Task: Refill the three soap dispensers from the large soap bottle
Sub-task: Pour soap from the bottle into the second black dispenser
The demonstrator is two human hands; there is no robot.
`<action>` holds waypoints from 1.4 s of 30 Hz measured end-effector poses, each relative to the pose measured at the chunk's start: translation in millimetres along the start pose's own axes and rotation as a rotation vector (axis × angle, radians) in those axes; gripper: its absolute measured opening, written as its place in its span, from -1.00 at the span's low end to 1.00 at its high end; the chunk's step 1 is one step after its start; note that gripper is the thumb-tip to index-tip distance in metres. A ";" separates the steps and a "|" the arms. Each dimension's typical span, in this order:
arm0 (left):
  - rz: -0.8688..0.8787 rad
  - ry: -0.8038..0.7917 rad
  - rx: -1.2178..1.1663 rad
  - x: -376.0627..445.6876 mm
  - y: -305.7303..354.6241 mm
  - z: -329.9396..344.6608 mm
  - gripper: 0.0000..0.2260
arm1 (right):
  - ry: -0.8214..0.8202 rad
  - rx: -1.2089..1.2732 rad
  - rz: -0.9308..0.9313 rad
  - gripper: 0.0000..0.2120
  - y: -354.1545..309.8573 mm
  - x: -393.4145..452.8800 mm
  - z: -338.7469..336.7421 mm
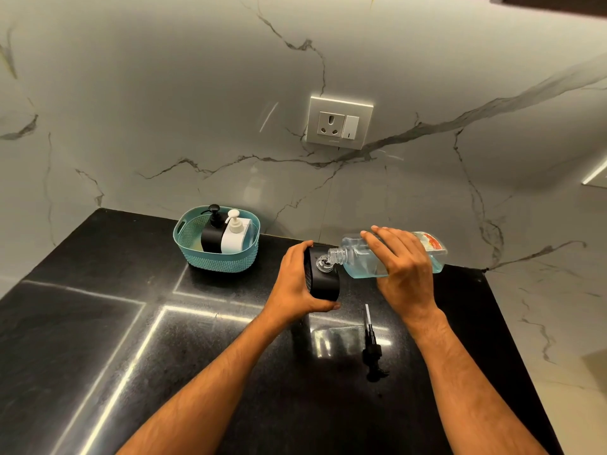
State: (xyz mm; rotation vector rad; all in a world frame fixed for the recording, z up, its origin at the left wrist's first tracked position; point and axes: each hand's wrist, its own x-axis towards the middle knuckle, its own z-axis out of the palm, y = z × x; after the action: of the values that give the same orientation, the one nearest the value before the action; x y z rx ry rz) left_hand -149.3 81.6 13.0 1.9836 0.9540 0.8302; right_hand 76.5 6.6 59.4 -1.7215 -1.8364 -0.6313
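A: We grip the black soap dispenser (323, 277) with our left hand (297, 284), fingers and thumb curled round its body. It stands on the black bench (131, 323), pump removed, filler neck open.

B: And the right hand (399, 267)?

A: It wraps over the large soap bottle (391, 254) and holds it tipped nearly flat. The bottle mouth sits at the dispenser's opening, just right of our left hand's fingertips. Blue liquid lies along the bottle's lower side; we cannot tell whether any is flowing.

B: Location of the removed pump?

A: The black pump (372, 349) lies on the bench below the right hand and near its wrist, its tube pointing away from us.

B: The remaining dispensers?

A: Well to the left of the left hand and farther back, a teal basket (210, 257) stands on the bench against the marble wall (164, 110). It holds a second black dispenser (213, 233) and a white dispenser (234, 236), side by side, pumps fitted. A wall socket (340, 123) is mounted above both hands.
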 end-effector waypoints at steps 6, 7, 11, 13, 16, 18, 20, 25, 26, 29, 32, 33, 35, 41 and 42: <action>0.002 -0.006 0.013 0.5 0.4 0.1 0.17 | -0.017 -0.005 0.001 -0.41 1.6 -0.1 -0.8; 0.003 -0.007 0.013 0.4 0.5 0.2 0.16 | -0.020 -0.007 0.002 -0.40 1.7 -0.1 -0.9; 0.006 -0.010 0.018 0.3 0.9 0.4 0.16 | -0.016 -0.016 0.000 -0.38 1.8 -0.4 -1.6; 0.004 -0.012 0.022 0.6 1.5 0.2 0.16 | -0.017 -0.019 0.004 -0.37 2.2 -0.4 -2.2; 0.002 -0.016 0.024 1.2 1.7 0.5 0.16 | -0.021 -0.019 0.006 -0.36 2.2 -0.8 -2.4; 0.000 -0.017 0.023 1.1 1.3 0.8 0.16 | -0.021 -0.020 0.004 -0.38 2.2 -0.5 -2.4; 0.003 -0.013 0.019 0.9 0.5 1.1 0.16 | -0.022 -0.020 0.002 -0.39 2.6 -0.4 -1.8; 0.000 -0.013 0.014 1.0 0.0 1.4 0.17 | -0.034 -0.019 0.006 -0.38 4.0 -0.7 -0.6; -0.002 -0.015 0.014 1.1 0.1 1.5 0.17 | -0.032 -0.020 0.006 -0.39 3.8 -0.6 -0.8; -0.001 -0.015 0.018 1.4 0.8 1.8 0.17 | -0.026 -0.019 -0.001 -0.42 3.2 0.2 -2.1; 0.000 -0.016 0.019 1.5 1.0 1.4 0.17 | -0.032 -0.022 -0.001 -0.44 3.4 0.5 -1.8; -0.001 -0.015 0.019 1.4 0.9 1.4 0.17 | -0.036 -0.023 0.000 -0.43 3.5 0.5 -1.9; -0.001 -0.014 0.021 1.1 0.7 1.3 0.17 | -0.038 -0.024 0.000 -0.44 3.6 0.7 -1.8; -0.003 -0.013 0.021 0.2 1.1 1.9 0.17 | -0.047 -0.031 -0.002 -0.41 3.9 -0.2 -2.0; -0.004 -0.012 0.020 0.1 1.2 1.9 0.17 | -0.051 -0.033 -0.002 -0.41 4.1 -0.2 -2.0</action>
State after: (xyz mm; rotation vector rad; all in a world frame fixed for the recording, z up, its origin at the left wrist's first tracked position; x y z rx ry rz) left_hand -147.3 80.5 13.1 2.0010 0.9618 0.8085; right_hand 80.7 5.4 60.6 -1.7724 -1.8723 -0.6279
